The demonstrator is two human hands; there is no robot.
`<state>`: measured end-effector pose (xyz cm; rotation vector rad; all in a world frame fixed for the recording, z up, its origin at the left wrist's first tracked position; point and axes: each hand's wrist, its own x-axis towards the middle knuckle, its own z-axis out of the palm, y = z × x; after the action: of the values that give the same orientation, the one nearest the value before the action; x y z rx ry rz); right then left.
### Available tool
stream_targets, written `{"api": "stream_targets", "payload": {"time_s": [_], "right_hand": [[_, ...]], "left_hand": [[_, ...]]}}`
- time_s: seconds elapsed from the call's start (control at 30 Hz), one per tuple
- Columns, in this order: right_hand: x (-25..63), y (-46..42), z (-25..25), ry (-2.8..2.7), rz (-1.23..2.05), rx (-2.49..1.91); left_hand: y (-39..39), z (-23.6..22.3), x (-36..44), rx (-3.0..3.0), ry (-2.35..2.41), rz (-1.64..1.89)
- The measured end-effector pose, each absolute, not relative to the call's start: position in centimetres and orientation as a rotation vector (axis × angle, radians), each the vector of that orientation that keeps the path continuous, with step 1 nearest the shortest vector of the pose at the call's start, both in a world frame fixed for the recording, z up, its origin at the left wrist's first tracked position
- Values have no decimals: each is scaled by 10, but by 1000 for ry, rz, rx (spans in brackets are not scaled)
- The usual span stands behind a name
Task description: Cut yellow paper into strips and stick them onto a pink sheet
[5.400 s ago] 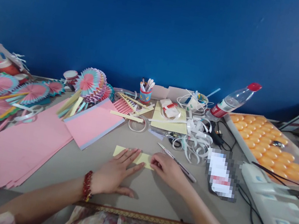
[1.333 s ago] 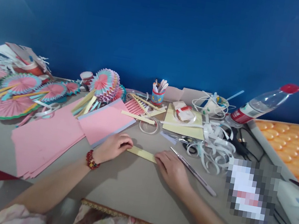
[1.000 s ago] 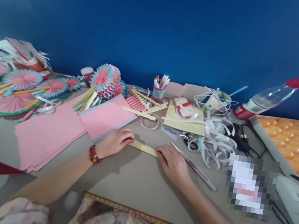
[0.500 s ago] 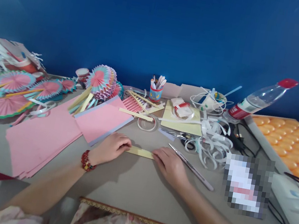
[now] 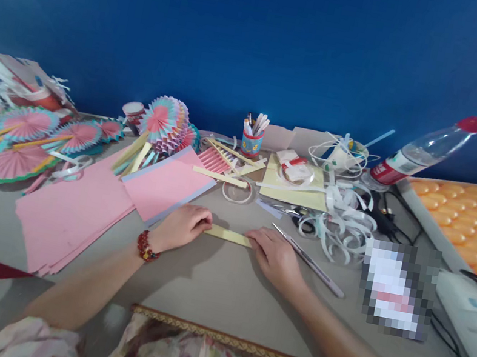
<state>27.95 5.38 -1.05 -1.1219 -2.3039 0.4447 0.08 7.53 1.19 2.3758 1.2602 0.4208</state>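
A narrow yellow paper strip [image 5: 228, 236] lies across the middle of the grey table, between my two hands. My left hand [image 5: 181, 227] pinches its left end, fingers curled together. At the other end, my right hand [image 5: 275, 256] has its fingers closed on the strip; the fingertips hide that end. Just beyond my right hand rests a slim craft knife [image 5: 309, 262], slanting down to the right. Pink paper with a lilac border [image 5: 168, 181] lies close behind my left hand.
Pink sheets [image 5: 74, 217] are stacked on the left, near several pleated paper fans [image 5: 26, 126]. Behind stand a pen cup [image 5: 251, 143] and a rosette [image 5: 163, 122]. Curled white ribbon [image 5: 341, 221], a leaning bottle [image 5: 417, 158], a blurred-out object [image 5: 394, 292] and an orange padded tray [image 5: 465, 225] are on the right.
Earlier my left hand lay flat on a wider yellow piece; now the paper is a narrow strip with both hands closed on its ends. Over the last second the hands barely move; the view shifts slightly.
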Motion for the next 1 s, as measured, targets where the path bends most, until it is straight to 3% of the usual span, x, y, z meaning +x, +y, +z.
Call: {"api": "stream_targets", "payload": {"time_s": [0.33, 1.0], "right_hand": [[284, 52, -9, -2320, 457, -1018], [281, 56, -9, -2313, 561, -1131]], "left_hand": [[62, 21, 10, 2520, 1074, 303], [66, 20, 16, 2387, 1183, 333]]}}
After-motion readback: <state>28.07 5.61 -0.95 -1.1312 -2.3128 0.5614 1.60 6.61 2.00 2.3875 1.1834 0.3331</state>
